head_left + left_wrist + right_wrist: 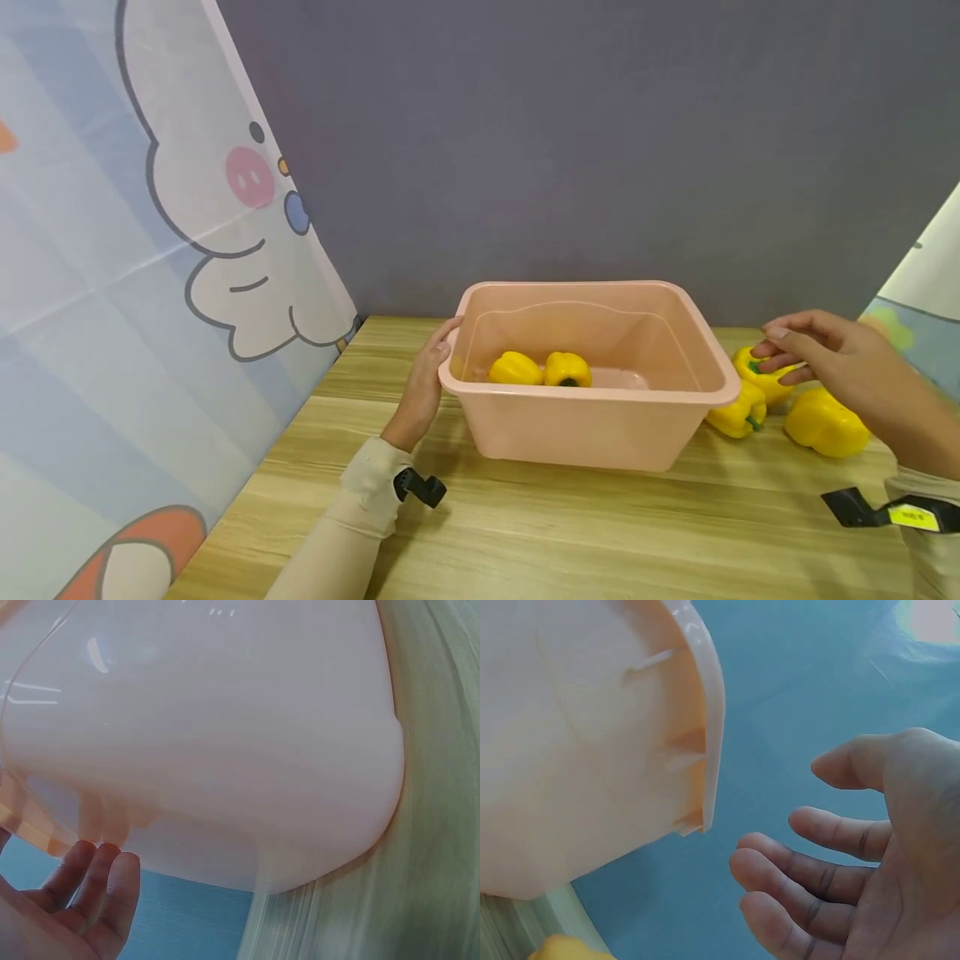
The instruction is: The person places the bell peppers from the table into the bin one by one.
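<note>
Gripping the rim of the pale pink, rectangular plastic tub [577, 432] with our left hand [424, 379], we hold our right hand [843, 357], loose-fingered and empty, over three blocky yellow bell peppers [825, 423], while two matching yellow peppers [516, 368] lie inside the tub, between our hands on the wood-grained table [600, 533].
</note>
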Tool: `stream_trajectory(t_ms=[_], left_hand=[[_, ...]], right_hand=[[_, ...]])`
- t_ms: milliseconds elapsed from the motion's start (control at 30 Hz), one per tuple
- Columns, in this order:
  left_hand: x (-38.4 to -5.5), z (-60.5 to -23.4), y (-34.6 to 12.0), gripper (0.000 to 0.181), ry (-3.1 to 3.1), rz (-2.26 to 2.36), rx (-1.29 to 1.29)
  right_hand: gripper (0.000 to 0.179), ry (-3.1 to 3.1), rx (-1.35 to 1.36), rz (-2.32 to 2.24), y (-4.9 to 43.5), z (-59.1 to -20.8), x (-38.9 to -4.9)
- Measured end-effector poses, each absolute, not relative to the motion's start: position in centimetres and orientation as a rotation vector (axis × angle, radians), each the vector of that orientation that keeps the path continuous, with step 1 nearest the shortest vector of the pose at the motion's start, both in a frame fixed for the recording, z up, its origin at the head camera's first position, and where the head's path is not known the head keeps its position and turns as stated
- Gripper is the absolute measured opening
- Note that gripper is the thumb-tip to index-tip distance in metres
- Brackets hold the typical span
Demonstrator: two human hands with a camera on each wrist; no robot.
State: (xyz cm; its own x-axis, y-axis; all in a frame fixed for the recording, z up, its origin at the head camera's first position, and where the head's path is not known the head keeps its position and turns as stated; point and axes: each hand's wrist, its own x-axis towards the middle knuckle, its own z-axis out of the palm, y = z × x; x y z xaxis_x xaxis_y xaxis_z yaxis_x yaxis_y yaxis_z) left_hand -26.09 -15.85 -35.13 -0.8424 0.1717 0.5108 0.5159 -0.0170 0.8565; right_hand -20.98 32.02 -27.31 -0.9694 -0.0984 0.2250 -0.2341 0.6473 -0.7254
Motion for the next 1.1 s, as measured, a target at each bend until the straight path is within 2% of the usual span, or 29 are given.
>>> stream_trajectory(t_ms=[633,800,1100], left_hand=[[-26.1,-35.2,-15.6,0.054,-2.038,-1.901,-0.721],[-26.1,-35.2,-15.6,0.053,-2.033,-1.895,-0.717],[-26.1,-35.2,-15.6,0.052,-2.037,-1.89,-0.71]], right_hand=[[0.041,-2.766,0.28,0.899,35.4,-29.4,-21.7],[0.047,-2.822,0.258,0.75,36.5,-29.4,-21.9],[0.068,-2.966,0.125,0.552,38.5,-29.7,-22.1]])
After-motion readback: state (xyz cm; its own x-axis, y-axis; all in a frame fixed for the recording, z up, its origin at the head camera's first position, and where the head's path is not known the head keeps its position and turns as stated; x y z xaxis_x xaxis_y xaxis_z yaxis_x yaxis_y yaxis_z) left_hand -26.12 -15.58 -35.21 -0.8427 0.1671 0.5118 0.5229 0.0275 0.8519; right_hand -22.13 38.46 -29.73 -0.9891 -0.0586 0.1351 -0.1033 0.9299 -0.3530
